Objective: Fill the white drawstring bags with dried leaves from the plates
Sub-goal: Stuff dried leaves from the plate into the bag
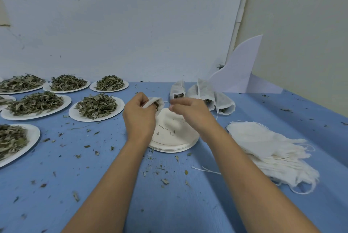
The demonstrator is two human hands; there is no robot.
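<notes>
My left hand (139,117) grips a white drawstring bag (157,101) with dried leaves showing at its mouth, held above a stack of used white plates (175,134). My right hand (190,112) pinches the thin drawstring (166,102) just right of the bag's mouth. Three filled bags (199,94) lie behind my hands. A pile of flat white bags (271,149) rests at the right. Several plates heaped with dried leaves (97,107) stand at the left.
The blue table (94,185) is strewn with leaf crumbs. A white curved card (243,68) stands at the back right against the wall. A loose string (206,170) lies near the flat bags.
</notes>
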